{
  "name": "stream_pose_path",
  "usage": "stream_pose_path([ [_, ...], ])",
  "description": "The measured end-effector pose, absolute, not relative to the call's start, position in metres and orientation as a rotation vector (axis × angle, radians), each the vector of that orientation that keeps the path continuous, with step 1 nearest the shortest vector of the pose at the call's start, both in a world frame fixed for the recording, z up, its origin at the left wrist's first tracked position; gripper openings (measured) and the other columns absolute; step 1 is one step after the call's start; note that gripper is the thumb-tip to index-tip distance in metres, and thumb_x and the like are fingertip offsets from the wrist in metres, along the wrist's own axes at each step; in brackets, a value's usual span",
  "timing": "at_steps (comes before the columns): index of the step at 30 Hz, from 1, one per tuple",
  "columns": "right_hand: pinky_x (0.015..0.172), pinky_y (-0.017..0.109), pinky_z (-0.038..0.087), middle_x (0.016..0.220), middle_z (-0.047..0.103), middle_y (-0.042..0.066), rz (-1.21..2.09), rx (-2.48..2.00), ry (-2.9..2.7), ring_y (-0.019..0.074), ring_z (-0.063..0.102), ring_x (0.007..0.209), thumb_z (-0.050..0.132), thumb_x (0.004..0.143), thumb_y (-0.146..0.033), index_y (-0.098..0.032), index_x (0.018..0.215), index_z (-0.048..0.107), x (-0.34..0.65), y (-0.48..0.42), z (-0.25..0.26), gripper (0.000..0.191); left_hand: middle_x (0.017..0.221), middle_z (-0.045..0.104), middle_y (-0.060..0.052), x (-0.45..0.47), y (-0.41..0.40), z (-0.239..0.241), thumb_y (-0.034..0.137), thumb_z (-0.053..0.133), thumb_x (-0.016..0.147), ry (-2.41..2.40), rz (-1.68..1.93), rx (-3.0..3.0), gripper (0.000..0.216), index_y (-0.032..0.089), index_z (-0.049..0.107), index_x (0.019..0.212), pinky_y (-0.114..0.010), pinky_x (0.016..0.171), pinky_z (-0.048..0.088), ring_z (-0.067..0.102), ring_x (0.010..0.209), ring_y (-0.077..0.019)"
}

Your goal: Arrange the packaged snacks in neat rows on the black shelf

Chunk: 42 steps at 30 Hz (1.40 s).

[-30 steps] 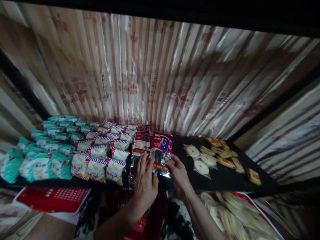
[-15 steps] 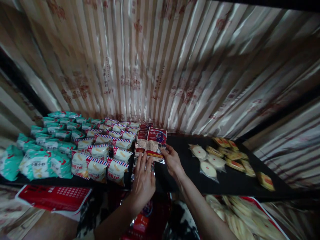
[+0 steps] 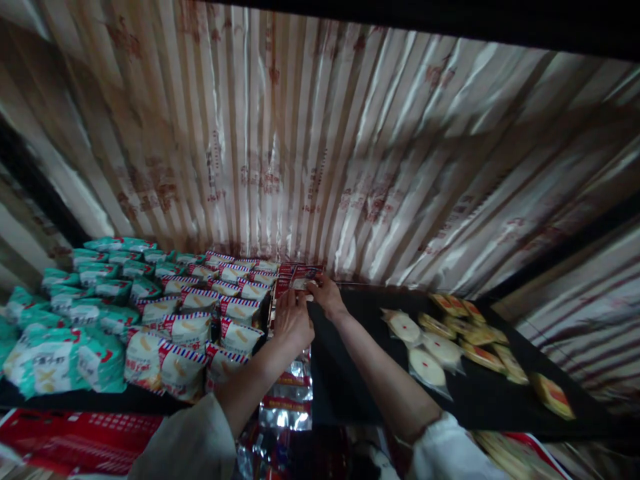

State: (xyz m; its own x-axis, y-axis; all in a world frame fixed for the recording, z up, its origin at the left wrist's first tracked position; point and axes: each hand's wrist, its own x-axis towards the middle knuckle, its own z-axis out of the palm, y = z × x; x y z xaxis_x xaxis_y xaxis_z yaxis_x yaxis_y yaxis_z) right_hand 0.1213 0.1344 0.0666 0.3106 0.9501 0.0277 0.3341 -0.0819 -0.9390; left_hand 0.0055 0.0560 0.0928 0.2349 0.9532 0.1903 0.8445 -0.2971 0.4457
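Toward the back of the black shelf, my right hand [image 3: 326, 297] pinches the right side of a red and silver snack packet [image 3: 303, 280]. My left hand [image 3: 294, 323] is curled at the packet's lower left, its fingers closed against it; they hide part of the print. Beneath both hands runs a row of overlapping red and silver packets [image 3: 286, 403], reaching to the shelf's front edge. Left of my left hand stand white puffed bags [image 3: 187, 330] with striped red and blue tops.
Teal puffed bags [image 3: 100, 357] fill the shelf's left end. On the right lie round pale cakes [image 3: 427, 367] in clear wrap and yellow packs [image 3: 483, 353]. A corrugated, printed sheet [image 3: 300, 133] rises behind the black shelf [image 3: 350, 387]. Red packaging [image 3: 75, 440] shows below its front edge.
Both hands have moved farther back with the red packet, toward the rear sheet. My left fingers have curled from lying flat. More of the packet row in front now shows.
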Motion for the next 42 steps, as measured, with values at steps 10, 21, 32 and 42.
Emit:
stream_pose_path([
  [10,0.061,0.022,0.040,0.060,0.063,0.000,0.620,-1.855,-1.525,0.0148,0.058,0.064,0.057,0.067,-0.018,-0.017,0.067,0.067,0.106,0.182,0.069,0.010,0.116,0.058,-0.016,0.000,0.101,0.100,0.018,0.049,0.075,1.728,0.458,2.237,0.042,0.010,0.050,0.116,-0.038,0.097,0.037,0.051,0.112,-0.0262],
  [21,0.053,0.022,0.038,0.051,0.059,0.001,0.616,-1.926,-1.683,0.0149,0.058,0.058,0.056,0.070,-0.015,-0.016,0.060,0.067,0.101,0.205,0.075,0.015,0.113,0.060,-0.015,-0.003,0.118,0.099,0.017,0.046,0.075,1.744,0.507,2.183,0.041,0.009,0.052,0.115,-0.038,0.097,0.037,0.053,0.111,-0.0257],
  [32,0.077,0.025,0.044,0.096,0.070,0.010,0.514,-2.089,-1.843,0.0214,0.063,0.094,0.054,0.077,-0.023,-0.016,0.094,0.070,0.100,0.198,0.070,0.025,0.111,0.059,-0.017,0.002,0.117,0.090,0.022,0.047,0.074,1.744,0.420,2.205,0.038,0.007,0.057,0.107,-0.038,0.096,0.039,0.053,0.108,-0.0276],
  [42,0.093,0.026,0.038,0.102,0.069,0.009,0.209,-1.854,-2.011,0.0183,0.060,0.101,0.051,0.080,-0.019,-0.017,0.094,0.070,0.101,0.203,0.064,0.023,0.121,0.055,-0.018,0.001,0.117,0.084,0.025,0.049,0.074,1.705,0.399,2.200,0.045,0.006,0.053,0.115,-0.039,0.100,0.036,0.048,0.116,-0.0296],
])
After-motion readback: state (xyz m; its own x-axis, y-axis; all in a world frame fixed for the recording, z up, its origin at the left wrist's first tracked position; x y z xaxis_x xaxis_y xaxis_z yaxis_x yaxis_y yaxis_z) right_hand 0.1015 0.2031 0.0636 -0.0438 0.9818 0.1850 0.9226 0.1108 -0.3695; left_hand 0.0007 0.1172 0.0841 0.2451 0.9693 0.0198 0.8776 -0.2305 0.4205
